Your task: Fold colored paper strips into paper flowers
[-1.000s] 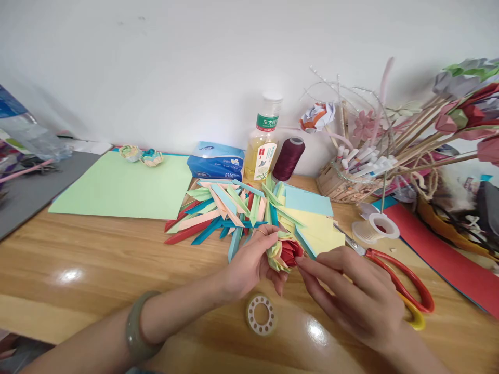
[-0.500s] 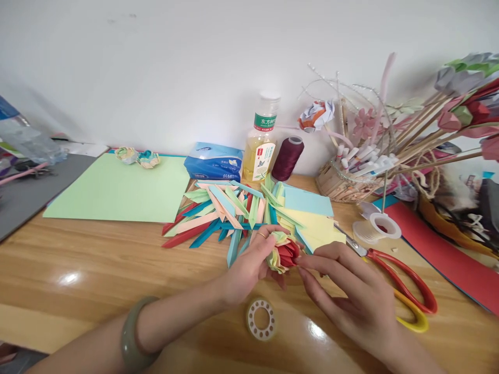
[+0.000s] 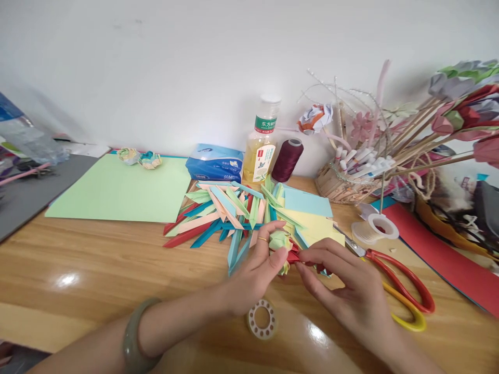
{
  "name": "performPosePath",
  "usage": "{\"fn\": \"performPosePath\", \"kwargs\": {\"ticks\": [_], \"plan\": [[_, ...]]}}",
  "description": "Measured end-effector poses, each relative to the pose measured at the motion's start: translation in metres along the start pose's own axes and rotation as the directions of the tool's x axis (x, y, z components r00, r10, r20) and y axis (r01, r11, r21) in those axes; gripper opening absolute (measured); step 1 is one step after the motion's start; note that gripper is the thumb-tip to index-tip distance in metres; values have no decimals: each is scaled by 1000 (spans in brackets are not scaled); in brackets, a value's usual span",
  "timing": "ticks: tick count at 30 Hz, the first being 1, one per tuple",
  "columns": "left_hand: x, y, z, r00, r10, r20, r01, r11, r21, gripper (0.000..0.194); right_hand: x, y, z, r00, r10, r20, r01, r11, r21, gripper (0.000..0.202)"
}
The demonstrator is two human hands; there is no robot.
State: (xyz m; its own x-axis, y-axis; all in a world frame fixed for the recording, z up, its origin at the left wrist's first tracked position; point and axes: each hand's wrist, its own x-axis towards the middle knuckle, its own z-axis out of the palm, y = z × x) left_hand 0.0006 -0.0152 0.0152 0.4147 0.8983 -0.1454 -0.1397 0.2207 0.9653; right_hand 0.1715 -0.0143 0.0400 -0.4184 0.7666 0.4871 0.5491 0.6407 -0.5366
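Fingers of the left hand (image 3: pixel 255 270) wrap round a small folded paper flower (image 3: pixel 281 245), pale green and yellow outside with red at its heart, and that grip is closed snugly on it, held just above the bench (image 3: pixel 97 265). To the right of that grip, touching the flower's red side, the right hand (image 3: pixel 346 291) pinches a red flap (image 3: pixel 293 254) between thumb and forefinger, a narrow grip shut on the paper. Judging by this, the step is the seating of a petal, and it would go best with the left hand firm but not crushing, so the outer layers keep their shape, while the right works the flap with fingertips only and small pulls; thin paper tears at a crease if tugged sideways. Behind the grips, a heap of folded strips (image 3: pixel 222 213) lies fanned out, near enough to reach. Below them sits a white ring (image 3: pixel 261 318). Further right, well clear of the working fingers, red-handled scissors (image 3: pixel 397 283) lie beside a spool of wire (image 3: pixel 372 228).
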Motion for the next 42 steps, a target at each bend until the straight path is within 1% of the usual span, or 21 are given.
{"fn": "performPosePath", "kwargs": {"ticks": [2,4,7,9,11,15,19,21,24,26,28,29,32,34,36,38,39,42], "plan": [[-1,4,1,1000,-19,-9,20,993,113,49,-1,0,2,999,-22,-28,22,1000,-20,13],[-1,5,2,999,-28,-20,31,983,179,50,-2,1,4,996,-70,-58,65,995,-73,17],[-1,5,4,999,-36,-30,41,982,183,51,-4,0,6,982,-159,-98,142,977,-159,23],[-1,3,5,998,-42,-36,48,985,168,52,-4,-1,7,975,-193,-113,169,966,-194,24],[-1,2,6,998,-37,-41,43,988,151,52,-4,-2,7,974,-193,-116,167,964,-205,22],[-1,1,7,999,-24,-44,30,990,141,50,-4,-3,7,985,-122,-124,95,975,-200,15],[0,3,8,998,-39,-59,47,988,145,49,-5,1,9,990,-66,-123,38,974,-223,15],[0,5,9,996,-52,-69,61,990,127,48,-7,2,11,989,-79,-125,46,967,-249,16],[1,6,8,994,-69,-90,79,991,111,46,-8,3,12,982,-143,-126,99,947,-306,19],[1,6,8,992,-67,-109,81,989,123,45,-8,3,12,980,-162,-115,121,945,-305,20],[1,6,8,991,-61,-117,76,989,126,44,-7,2,12,986,-133,-103,103,962,-253,20],[0,7,8,992,-59,-112,73,990,120,44,-6,1,12,991,-99,-94,78,975,-210,18],[0,8,8,993,-55,-100,66,992,111,44,-3,-1,11,998,45,-47,-48,997,-66,10],[-1,9,8,993,-55,-102,67,991,119,43,0,-1,10,990,138,23,-138,990,21,8],[0,9,8,993,-51,-104,64,990,124,42,1,-1,8,976,198,89,-205,976,79,9],[1,9,8,994,-53,-98,64,991,113,40,2,-1,7,967,224,123,-238,965,107,9],[1,9,8,994,-59,-94,68,992,102,39,3,-1,7,967,227,119,-240,965,110,10],[2,7,8,994,-78,-81,83,995,62,38,1,0,7,977,201,68,-205,977,61,12]]}}
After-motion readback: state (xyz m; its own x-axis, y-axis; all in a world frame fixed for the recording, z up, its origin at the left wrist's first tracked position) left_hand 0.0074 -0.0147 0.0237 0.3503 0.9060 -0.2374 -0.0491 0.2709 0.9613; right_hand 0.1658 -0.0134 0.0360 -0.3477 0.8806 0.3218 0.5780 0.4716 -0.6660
